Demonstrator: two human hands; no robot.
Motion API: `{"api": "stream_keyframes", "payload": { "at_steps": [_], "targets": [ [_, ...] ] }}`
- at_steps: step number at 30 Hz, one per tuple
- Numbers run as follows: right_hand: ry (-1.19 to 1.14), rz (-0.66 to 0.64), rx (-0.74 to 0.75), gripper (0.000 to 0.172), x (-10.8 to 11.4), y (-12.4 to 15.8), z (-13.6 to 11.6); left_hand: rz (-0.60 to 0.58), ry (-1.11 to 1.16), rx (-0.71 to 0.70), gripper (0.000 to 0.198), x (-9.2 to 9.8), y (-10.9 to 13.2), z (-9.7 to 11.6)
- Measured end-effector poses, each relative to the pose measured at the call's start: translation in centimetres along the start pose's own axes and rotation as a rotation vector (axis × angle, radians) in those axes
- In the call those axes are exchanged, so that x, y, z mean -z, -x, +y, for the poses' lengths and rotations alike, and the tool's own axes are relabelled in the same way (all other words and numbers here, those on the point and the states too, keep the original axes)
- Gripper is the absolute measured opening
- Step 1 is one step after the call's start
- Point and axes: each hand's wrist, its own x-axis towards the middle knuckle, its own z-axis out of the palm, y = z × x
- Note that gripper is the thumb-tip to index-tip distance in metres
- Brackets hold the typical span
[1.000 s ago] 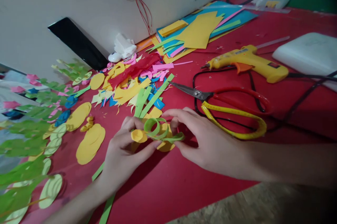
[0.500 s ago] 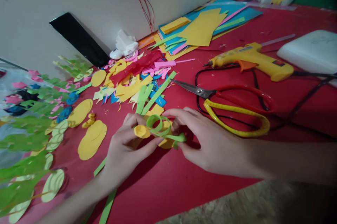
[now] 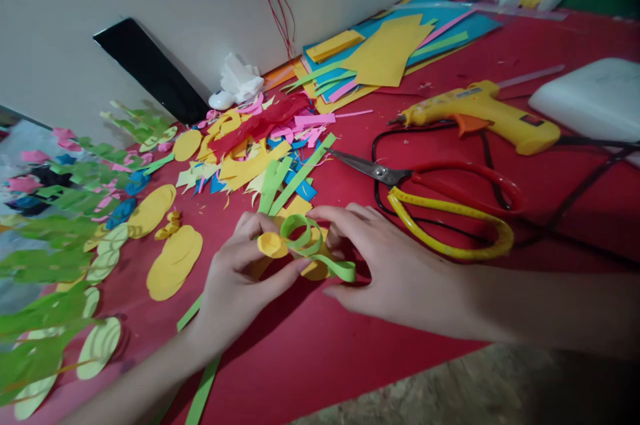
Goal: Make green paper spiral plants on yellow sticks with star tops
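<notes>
My left hand (image 3: 240,285) pinches a small rolled yellow paper flower (image 3: 271,244) between thumb and fingers, just above the red table cover (image 3: 350,358). A curled green paper strip (image 3: 310,245) loops off the roll toward the right. My right hand (image 3: 395,272) curls around that green strip, fingertips touching its coil and its loose end. Both hands meet near the middle of the table, over a yellow paper piece (image 3: 315,270).
Red and yellow scissors (image 3: 440,205) and a yellow glue gun (image 3: 480,112) with black cord lie to the right. Coloured paper scraps (image 3: 260,145), yellow circles (image 3: 173,265), green leaf cutouts (image 3: 45,265), stacked sheets (image 3: 385,52) and a white box (image 3: 595,98) surround the hands.
The hands stay in place; the green strip's loose end has shifted slightly lower and to the right as my right fingers work the coil.
</notes>
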Motion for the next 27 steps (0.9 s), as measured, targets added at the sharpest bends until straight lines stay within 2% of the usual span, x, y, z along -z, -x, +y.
{"api": "stream_keyframes", "payload": {
  "at_steps": [4, 15, 22, 27],
  "targets": [
    [0.002, 0.016, 0.008, 0.05, -0.07, 0.12, 0.1, -0.009, 0.013, 0.002, 0.008, 0.01, -0.09, 0.09],
    [0.1, 0.053, 0.061, 0.059, -0.58, -0.3, -0.13, 0.015, -0.008, 0.013, 0.004, -0.08, 0.04, 0.2],
    [0.116, 0.073, 0.037, 0.048, -0.85, -0.1, -0.4, 0.016, -0.018, 0.02, 0.003, -0.07, 0.1, 0.04],
    [0.093, 0.059, 0.032, 0.052, -0.63, 0.09, -0.37, 0.011, -0.016, 0.027, 0.007, -0.17, 0.16, 0.0]
  ]
}}
